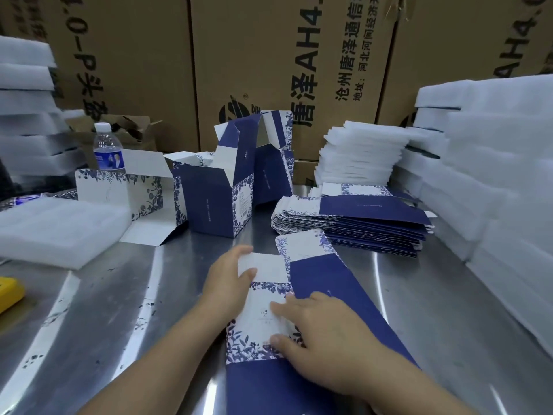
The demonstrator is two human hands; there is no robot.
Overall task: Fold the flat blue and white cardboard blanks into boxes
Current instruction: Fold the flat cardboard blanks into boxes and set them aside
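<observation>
Spare blanks: a stack of flat blue and white blanks (359, 223) lies far right on the table, well apart from the hands.
Made boxes: 3 folded blue and white cardboard boxes (215, 205) stand or lie at the far centre and left, their top flaps open.
Blank in work: 1 flat blue and white printed cardboard blank (323, 274) lies near centre, running from near to far under both hands.
Handling: probably light, thin and springy. It should bend only along its creases, slide easily on metal, and dent if pinched mid-panel.
Where to hold: at the side edges beside the creases, so the sleeve can be squeezed open.
Right hand (326, 333): fingers nearly straight, pressing flat on the white panel and gripping nothing.
Left hand (227, 283): fingers curled over the blank's left edge, thumb on top, pinching it.
Room: tall brown printed shipping cartons (269, 55) wall off the far side.
Surface: a scuffed shiny steel table (449, 310), likely slippery.
Padding: white foam sheets (493, 160) are stacked right, far centre and left.
Small items: a clear plastic water bottle (108, 151) stands far left. A yellow object (9, 292) sits at the left edge.
</observation>
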